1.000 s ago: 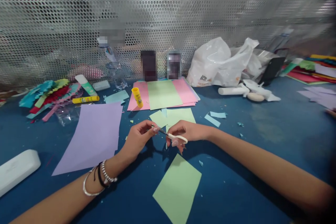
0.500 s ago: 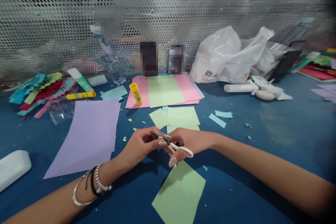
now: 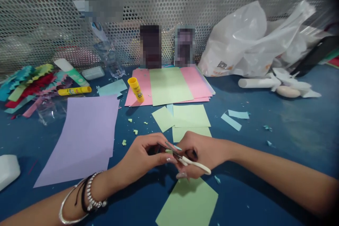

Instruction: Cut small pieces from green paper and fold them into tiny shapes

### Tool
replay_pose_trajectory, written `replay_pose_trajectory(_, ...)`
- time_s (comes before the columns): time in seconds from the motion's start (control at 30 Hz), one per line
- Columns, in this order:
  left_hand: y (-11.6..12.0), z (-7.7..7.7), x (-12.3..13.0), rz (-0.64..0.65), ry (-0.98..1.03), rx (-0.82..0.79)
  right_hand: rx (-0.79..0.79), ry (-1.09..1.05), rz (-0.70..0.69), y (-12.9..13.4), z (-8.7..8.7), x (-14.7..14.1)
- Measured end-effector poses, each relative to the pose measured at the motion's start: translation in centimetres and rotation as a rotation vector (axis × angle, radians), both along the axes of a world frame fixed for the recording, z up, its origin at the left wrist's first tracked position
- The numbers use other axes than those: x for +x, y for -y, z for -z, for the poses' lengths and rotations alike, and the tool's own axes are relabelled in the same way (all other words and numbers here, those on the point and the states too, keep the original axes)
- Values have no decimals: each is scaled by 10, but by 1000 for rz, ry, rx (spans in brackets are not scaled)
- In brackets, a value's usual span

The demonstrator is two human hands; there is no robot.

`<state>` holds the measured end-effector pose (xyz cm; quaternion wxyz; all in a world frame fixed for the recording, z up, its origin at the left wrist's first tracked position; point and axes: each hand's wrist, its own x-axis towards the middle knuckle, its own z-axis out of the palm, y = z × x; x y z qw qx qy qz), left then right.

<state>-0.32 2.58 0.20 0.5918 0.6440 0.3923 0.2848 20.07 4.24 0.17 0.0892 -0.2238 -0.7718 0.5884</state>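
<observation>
My right hand (image 3: 200,153) is closed around the white-handled scissors (image 3: 195,165), whose metal blades point left toward my other hand. My left hand (image 3: 148,153) pinches a small piece of green paper (image 3: 168,151) at the blades; most of that piece is hidden by the fingers. Below the hands, a larger sheet of green paper (image 3: 189,203) lies on the blue table (image 3: 127,201). Just beyond them rest several cut green paper pieces (image 3: 192,116), and tiny green scraps (image 3: 135,132) are scattered to the left.
Purple paper (image 3: 87,134) lies at left. Behind it are a yellow glue stick (image 3: 75,91) and crepe paper strips (image 3: 34,84). A yellow tube (image 3: 136,90) stands before stacked pink paper (image 3: 137,74). Blue strips (image 3: 231,122) and a white plastic bag (image 3: 235,46) are at right.
The camera view has shifted closer, so the things on the table look larger and spread outward. Both hands keep nearly the same hold, at slightly different angles.
</observation>
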Motion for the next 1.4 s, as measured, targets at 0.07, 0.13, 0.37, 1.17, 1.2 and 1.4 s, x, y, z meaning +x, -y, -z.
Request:
replay_pose_trajectory(0.07, 0, 0, -1, 13, 3, 4, 20, 6, -2, 0, 0, 0)
replay_pose_trajectory(0.13, 0, 1, -1, 20, 26, 2, 41, 7, -3, 1, 0, 0)
replay_pose_trajectory(0.37, 0, 2, -3, -44, 48, -7, 72, 21, -3, 2, -3, -2)
replay_pose_trajectory(1.17, 4, 3, -2, -59, 20, 80, 96, -23, 11, 2, 0, -1)
replay_pose_trajectory(1.2, 4, 3, -2, -82, 31, 102, 86, -28, 9, 2, -1, -1)
replay_pose_trajectory(1.4, -2, 3, -3, -398, 103, 194, -164, -35, 31, 0, -4, 1)
